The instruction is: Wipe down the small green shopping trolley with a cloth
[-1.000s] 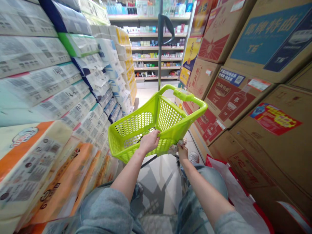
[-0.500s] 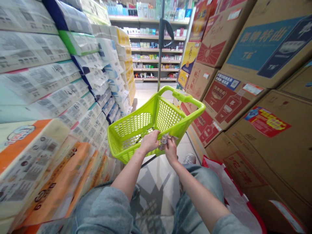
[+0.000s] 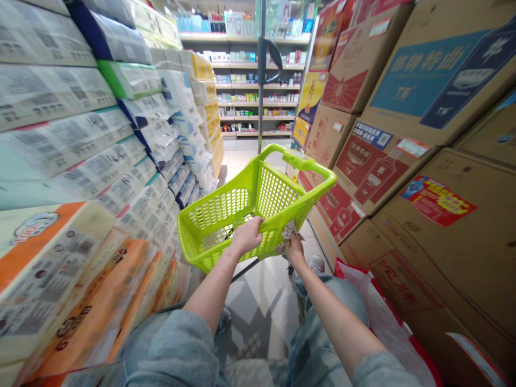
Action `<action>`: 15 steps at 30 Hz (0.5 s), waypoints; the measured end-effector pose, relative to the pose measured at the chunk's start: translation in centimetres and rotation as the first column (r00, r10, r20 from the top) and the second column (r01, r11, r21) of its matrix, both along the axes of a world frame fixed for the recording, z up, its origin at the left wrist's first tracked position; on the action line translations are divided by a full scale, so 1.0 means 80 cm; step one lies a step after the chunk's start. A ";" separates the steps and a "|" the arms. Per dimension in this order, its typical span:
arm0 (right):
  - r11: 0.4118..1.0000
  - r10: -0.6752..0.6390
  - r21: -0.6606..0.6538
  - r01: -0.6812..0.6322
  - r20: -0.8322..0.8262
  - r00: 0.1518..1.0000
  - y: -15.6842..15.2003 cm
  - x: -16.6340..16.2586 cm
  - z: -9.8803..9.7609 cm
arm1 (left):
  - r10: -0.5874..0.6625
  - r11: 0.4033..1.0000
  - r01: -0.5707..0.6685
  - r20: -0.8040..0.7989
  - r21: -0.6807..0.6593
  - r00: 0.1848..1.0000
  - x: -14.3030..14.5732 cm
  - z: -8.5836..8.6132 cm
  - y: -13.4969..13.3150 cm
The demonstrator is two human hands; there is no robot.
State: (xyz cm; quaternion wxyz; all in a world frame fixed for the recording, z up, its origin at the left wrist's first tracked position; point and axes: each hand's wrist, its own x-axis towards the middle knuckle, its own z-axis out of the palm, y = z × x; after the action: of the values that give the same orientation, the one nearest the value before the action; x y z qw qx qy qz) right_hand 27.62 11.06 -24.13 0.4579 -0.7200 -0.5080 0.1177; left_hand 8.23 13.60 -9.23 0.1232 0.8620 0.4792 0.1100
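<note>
A bright green plastic shopping basket [image 3: 215,207] with lattice walls and a raised handle stands tilted in front of me. My left hand [image 3: 247,235] is closed over the rim of its near side wall. In my right hand [image 3: 295,250] is a crumpled, greyish cleaning cloth [image 3: 289,231], pressed against the outside of the same wall near the handle end. The fingertips of the right hand are partly hidden by the cloth. A grey pole with a dark loop grip [image 3: 271,60] rises behind the basket.
Stacked tissue packs [image 3: 60,86] line the left side, with orange packs [image 3: 94,301] close to my left knee. Cardboard cartons [image 3: 435,204] are piled on the right. A red-and-white bag [image 3: 379,306] lies by my right leg. Stocked shelves [image 3: 258,86] stand at the far end.
My right hand has slid the cloth rightward along the basket's outer wall. My left hand keeps its hold on the rim. The view has shifted slightly.
</note>
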 end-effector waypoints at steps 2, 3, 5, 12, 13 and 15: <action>0.999 -0.021 0.032 0.022 -0.052 0.998 0.003 -0.002 0.010 | -0.001 1.000 0.000 -0.004 -0.003 1.000 0.001 0.000 0.000; 0.997 -0.042 0.055 0.046 -0.078 0.996 0.005 -0.005 0.020 | -0.001 1.000 0.001 -0.005 -0.008 1.000 0.002 0.000 -0.001; 0.987 -0.089 0.124 0.103 -0.111 0.990 0.010 -0.012 0.046 | -0.004 1.000 0.004 -0.003 -0.021 1.000 0.005 0.000 -0.001; 0.958 -0.103 0.256 0.132 -0.124 0.987 0.020 -0.018 0.100 | -0.111 0.990 0.118 0.080 -0.075 0.991 0.001 -0.004 0.008; 0.960 -0.092 0.253 0.122 -0.129 0.987 0.020 -0.014 0.099 | -0.147 0.982 0.156 0.088 -0.103 0.985 -0.009 -0.005 0.010; 0.961 -0.065 0.256 0.102 -0.148 0.987 0.021 -0.002 0.097 | -0.183 0.964 0.196 0.083 -0.181 0.980 -0.035 -0.008 0.010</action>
State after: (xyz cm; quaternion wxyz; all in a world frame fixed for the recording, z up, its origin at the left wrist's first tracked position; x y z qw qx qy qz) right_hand 27.45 12.71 -16.35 0.5881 -0.6638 -0.4552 0.0794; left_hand 5.45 14.38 -9.86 0.2296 0.8844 0.3985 0.0802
